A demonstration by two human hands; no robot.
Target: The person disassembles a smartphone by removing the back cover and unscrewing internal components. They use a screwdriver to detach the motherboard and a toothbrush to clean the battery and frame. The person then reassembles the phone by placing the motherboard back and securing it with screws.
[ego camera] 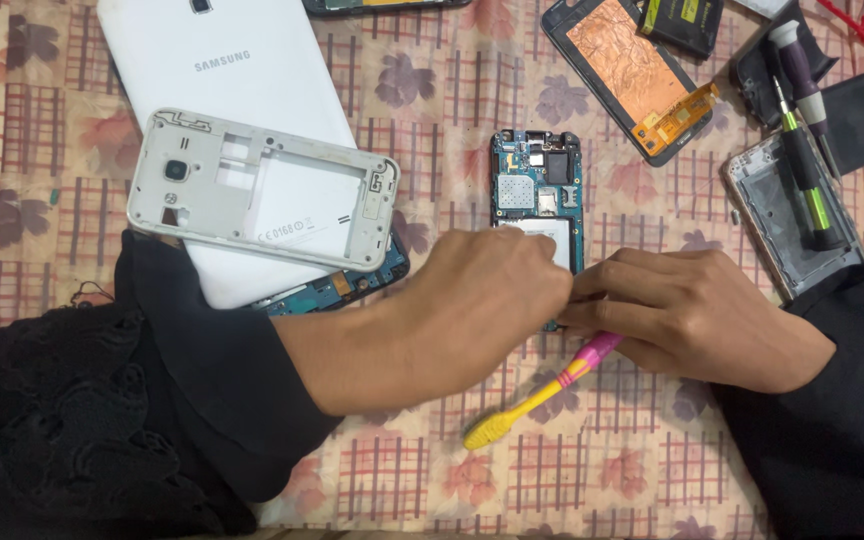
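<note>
Two hands meet over the opened phone board (537,195) on the table: left hand (482,290) covers its lower end, grip unclear; right hand (687,315) grasps a pink-yellow toothbrush (542,395). Risk: hard brushing could dislodge exposed components.

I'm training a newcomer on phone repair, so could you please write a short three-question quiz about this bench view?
1. True or false: both hands meet over the opened phone with the blue circuit board.
2. Which hand holds the pink and yellow toothbrush: A) left hand, B) right hand?
3. What lies on top of the white tablet back?

Key: 1 true; 2 B; 3 a silver phone frame.
</note>
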